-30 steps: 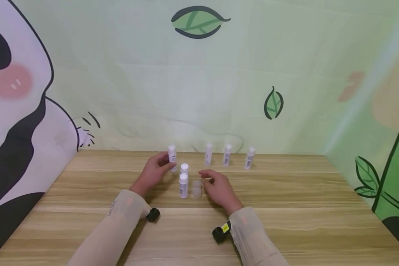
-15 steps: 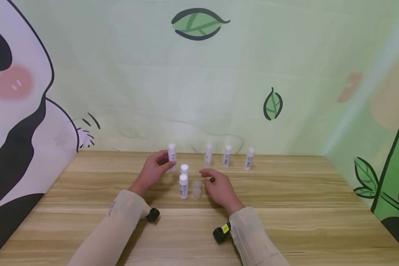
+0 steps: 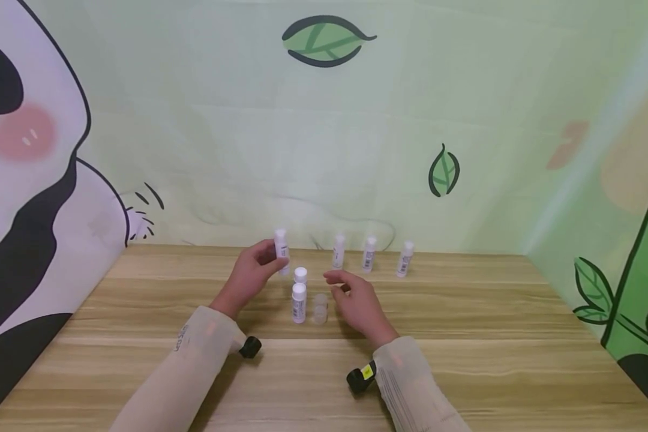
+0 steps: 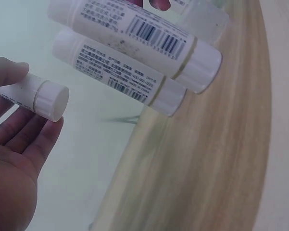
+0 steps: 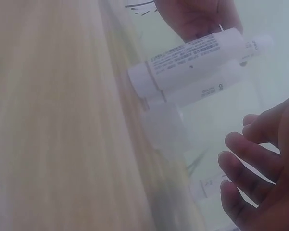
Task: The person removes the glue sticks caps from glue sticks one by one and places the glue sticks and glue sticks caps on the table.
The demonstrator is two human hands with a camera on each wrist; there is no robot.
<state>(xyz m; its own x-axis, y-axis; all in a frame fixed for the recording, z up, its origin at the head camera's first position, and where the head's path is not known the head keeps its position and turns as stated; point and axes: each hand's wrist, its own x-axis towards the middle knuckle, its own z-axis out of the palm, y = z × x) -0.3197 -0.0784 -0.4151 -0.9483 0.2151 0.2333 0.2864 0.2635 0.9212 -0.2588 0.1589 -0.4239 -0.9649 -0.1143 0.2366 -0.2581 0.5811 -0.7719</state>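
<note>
My left hand pinches a white labelled glue stick between thumb and fingers, nearly upright. In the left wrist view the lower end of this glue stick points out past the fingertips. Two more glue sticks stand one behind the other in front of it, the nearer glue stick partly covering the farther glue stick. Right of them stand small translucent cylindrical pieces. Beside these, my right hand hovers with loosely bent fingers and holds nothing; its fingers are spread in the right wrist view.
Along the back of the wooden table stand three more glue sticks, namely a left glue stick, a middle glue stick and a right glue stick. A printed backdrop with a panda and leaves rises right behind the table.
My left hand has raised its glue stick slightly and shifted it a little to the right. The right hand stays almost in place, and the standing glue sticks have not moved.
</note>
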